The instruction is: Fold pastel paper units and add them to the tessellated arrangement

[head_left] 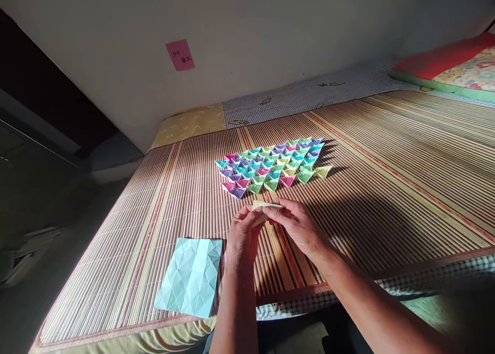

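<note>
Between my two hands is a small folded piece of pale yellow paper (263,205), pinched at both ends above the mat. My left hand (243,230) grips its left side, thumb on top. My right hand (296,220) has thumb and fingers closed on the right end. Some of the paper is hidden behind my fingers. Just beyond my hands stand several rows of small folded paper boats (263,172) in purple, green, blue, pink and yellow. Left of my left wrist lies a creased light-blue paper square (191,276).
A striped bamboo mat (131,230) covers the bed, its front edge close to my forearms. Behind it, a checked cloth (286,99) runs along the wall, where a pink note (180,55) is stuck. Folded bedding (456,65) lies at the far right.
</note>
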Demonstrator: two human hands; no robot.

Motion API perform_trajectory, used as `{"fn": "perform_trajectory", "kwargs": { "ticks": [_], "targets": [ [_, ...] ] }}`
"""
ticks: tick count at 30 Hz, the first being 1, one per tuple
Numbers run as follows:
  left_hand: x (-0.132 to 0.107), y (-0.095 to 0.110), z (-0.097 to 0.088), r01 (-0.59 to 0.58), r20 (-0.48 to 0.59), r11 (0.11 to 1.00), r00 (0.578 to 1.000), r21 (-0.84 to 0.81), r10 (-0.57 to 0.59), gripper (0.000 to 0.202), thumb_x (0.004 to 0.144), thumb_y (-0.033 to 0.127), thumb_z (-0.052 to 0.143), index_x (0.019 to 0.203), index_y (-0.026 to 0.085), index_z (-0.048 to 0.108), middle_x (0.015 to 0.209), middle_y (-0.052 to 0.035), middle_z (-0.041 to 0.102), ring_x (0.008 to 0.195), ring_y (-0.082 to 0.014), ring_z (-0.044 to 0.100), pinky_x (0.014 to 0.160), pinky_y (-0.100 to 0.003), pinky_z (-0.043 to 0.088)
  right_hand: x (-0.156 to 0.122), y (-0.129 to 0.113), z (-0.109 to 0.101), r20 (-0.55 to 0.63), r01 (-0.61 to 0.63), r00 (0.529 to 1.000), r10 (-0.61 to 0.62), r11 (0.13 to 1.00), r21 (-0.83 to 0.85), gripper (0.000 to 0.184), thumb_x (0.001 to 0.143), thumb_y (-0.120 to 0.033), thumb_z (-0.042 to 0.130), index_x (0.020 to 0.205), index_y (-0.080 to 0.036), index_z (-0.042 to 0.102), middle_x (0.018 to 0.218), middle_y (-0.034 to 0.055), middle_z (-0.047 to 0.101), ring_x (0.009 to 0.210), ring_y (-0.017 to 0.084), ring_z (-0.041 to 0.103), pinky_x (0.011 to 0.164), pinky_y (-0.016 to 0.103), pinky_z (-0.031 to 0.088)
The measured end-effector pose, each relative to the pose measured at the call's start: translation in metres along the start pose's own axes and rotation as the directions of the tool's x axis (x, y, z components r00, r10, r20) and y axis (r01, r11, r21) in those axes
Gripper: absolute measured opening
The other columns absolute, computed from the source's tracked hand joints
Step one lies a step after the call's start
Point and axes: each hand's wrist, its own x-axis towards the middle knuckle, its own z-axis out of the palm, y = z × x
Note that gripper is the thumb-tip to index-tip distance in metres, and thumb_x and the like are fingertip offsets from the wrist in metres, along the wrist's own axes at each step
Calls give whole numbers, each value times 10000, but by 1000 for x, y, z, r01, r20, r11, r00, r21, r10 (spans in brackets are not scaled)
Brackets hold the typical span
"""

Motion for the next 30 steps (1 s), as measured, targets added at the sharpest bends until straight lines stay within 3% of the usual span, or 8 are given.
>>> {"fn": "perform_trajectory", "kwargs": {
  "ticks": [4, 6, 10, 20, 24, 26, 30],
  "targets": [
    [-2, -1, 2, 21, 53, 996, 998, 82, -25, 287, 572, 292, 924, 636, 158, 677, 643, -1, 674, 597, -118, 577, 657, -270, 449, 2, 3, -3, -111, -10, 994, 20, 996, 90, 389, 753, -546, 816, 696, -191, 668, 654, -11, 648, 607, 145, 606, 595, 261, 511],
    [-2, -2, 3, -37, 30, 996, 999, 77, 35, 284, 586, 297, 920, 636, 161, 676, 635, 7, 665, 589, -113, 563, 650, -267, 441, 3, 2, -5, -57, -27, 998, 31, 997, 75, 387, 771, -540, 803, 697, -189, 657, 649, -12, 634, 613, 145, 598, 602, 261, 500],
    [3, -5, 1, -107, -69, 994, 992, -17, 106, 299, 571, 272, 934, 613, 155, 662, 617, 19, 630, 576, -96, 534, 627, -250, 429, 1, -2, -6, 63, 6, 998, 1, 994, -107, 371, 823, -504, 750, 673, -182, 643, 608, -16, 603, 589, 139, 569, 583, 253, 446],
    [8, -9, -6, -152, -221, 977, 968, -147, 117, 332, 544, 210, 937, 582, 142, 614, 587, 50, 580, 521, -42, 494, 553, -178, 395, -3, -5, -1, 255, 117, 967, -32, 939, -325, 308, 855, -348, 584, 601, -201, 489, 563, -47, 438, 542, 105, 382, 525, 247, 297],
    [10, -6, -13, -141, -246, 972, 965, -187, 92, 325, 542, 206, 944, 614, 148, 632, 588, 66, 570, 513, -35, 505, 520, -163, 378, -3, -9, -9, 341, 121, 940, -8, 943, -310, 301, 890, -375, 609, 656, -189, 573, 595, -33, 512, 567, 118, 459, 550, 248, 345],
    [10, -5, -14, -130, -241, 972, 967, -194, 81, 324, 541, 197, 948, 622, 145, 639, 599, 62, 583, 520, -33, 515, 521, -158, 382, -2, -9, -10, 298, 97, 954, -17, 962, -256, 310, 901, -439, 634, 725, -184, 622, 646, -16, 578, 602, 132, 524, 579, 251, 399],
    [8, -8, -7, -101, -187, 978, 980, -183, 66, 311, 539, 191, 955, 627, 138, 661, 635, 35, 629, 552, -43, 534, 557, -163, 410, 0, -7, -5, 106, 101, 991, -85, 982, -158, 300, 853, -476, 731, 833, -186, 656, 759, 12, 670, 687, 157, 617, 651, 259, 474]
  ]
}}
